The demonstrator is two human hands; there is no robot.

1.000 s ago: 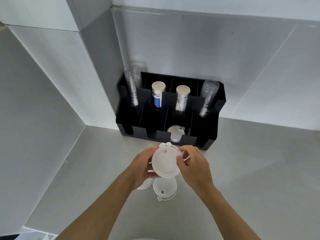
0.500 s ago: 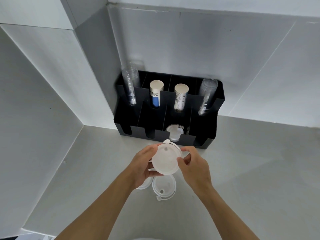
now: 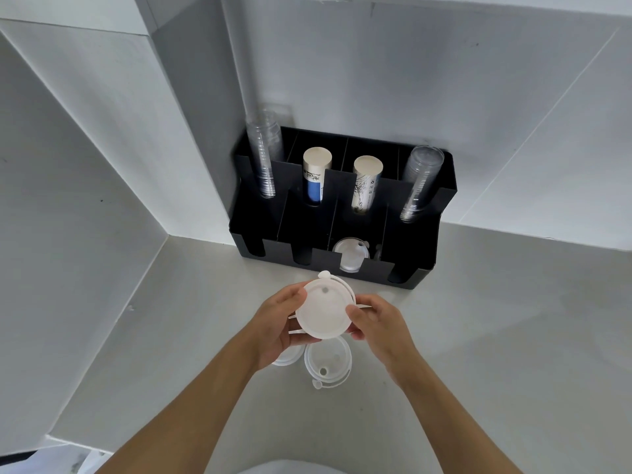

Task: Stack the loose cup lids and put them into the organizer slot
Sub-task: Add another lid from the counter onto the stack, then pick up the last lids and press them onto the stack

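1. A white cup lid [image 3: 325, 311] is pinched at its rim by the fingers [image 3: 293, 295] of the left hand [image 3: 273, 328] on one side and by the fingers [image 3: 359, 314] of the right hand [image 3: 379, 325] on the other side.
2. The held lid is kept above the counter [image 3: 496, 354], with its flat face turned toward the camera and its small tab pointing to the organizer. Thin edges of more lids are seen behind it, so a small stack seems to be gripped; how many lids it has cannot be told.
3. Under the hands, a loose lid [image 3: 327, 362] is lying flat on the counter, with its tab toward the person. A second loose lid [image 3: 287, 358] is just beside it, mostly covered by the left hand.
4. Behind the hands, a black organizer [image 3: 410, 254] is placed against the wall in the corner.
5. In its low front row, stored lids [image 3: 350, 256] are seen standing in the third slot from the left.
6. In the back row, four cup stacks are held: clear cups [image 3: 265, 159] at the left end, a paper cup stack with a blue print [image 3: 316, 176], a paper cup stack with a dark drawing [image 3: 366, 183], and clear cups [image 3: 420, 181] at the right end, leaning.
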